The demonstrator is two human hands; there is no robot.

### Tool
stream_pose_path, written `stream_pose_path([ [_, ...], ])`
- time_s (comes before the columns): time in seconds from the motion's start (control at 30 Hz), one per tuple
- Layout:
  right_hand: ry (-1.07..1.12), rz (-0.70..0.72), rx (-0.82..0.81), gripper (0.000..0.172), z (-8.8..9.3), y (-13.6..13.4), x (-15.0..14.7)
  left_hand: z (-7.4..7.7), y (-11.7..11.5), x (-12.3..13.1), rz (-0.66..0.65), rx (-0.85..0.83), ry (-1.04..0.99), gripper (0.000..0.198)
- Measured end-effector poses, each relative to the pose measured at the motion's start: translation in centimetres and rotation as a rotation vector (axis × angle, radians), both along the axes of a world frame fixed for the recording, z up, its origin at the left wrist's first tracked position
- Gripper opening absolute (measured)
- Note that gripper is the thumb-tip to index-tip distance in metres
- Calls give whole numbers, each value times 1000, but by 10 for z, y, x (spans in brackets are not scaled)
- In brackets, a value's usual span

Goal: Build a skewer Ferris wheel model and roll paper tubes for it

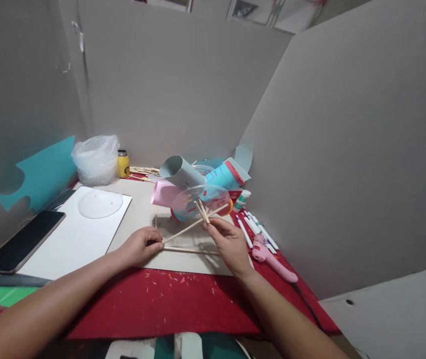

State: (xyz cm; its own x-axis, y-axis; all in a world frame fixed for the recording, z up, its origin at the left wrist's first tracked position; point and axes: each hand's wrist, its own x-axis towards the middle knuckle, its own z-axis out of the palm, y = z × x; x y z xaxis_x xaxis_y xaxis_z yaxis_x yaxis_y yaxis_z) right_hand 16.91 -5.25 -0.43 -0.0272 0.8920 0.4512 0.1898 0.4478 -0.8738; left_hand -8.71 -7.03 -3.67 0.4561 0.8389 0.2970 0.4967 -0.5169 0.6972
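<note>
My left hand (141,246) pinches a stick (183,231); my right hand (231,243) seemingly clamps short sticks (203,209) low: likely light, stiff, snappable, best held at ends.

The left arm (74,286) at the lower left and the right arm (284,304) at the lower right were bare. Both hands (230,244) were bare too. Green and white patches (216,345) at the bottom middle were maybe clothes.
</note>
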Motion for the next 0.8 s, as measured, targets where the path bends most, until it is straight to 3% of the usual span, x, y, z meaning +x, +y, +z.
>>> stream_pose_path([
  [0.27, -12, 1, 6, 20, -1, 0, -4, 1, 1, -2, -5, -11, 30, 22],
  [0.5, -73, -17, 38, 15, -5, -3, 0, 12, -2, -6, -31, -99, 42, 16],
  [0.7, -187, -91, 149, 18, 4, -13, 9, 20, -2, -14, -52, -264, -1, 30],
  [0.8, -247, -183, 148, 18, 4, -31, 29, 17, -1, -15, -60, -252, -15, 29],
])
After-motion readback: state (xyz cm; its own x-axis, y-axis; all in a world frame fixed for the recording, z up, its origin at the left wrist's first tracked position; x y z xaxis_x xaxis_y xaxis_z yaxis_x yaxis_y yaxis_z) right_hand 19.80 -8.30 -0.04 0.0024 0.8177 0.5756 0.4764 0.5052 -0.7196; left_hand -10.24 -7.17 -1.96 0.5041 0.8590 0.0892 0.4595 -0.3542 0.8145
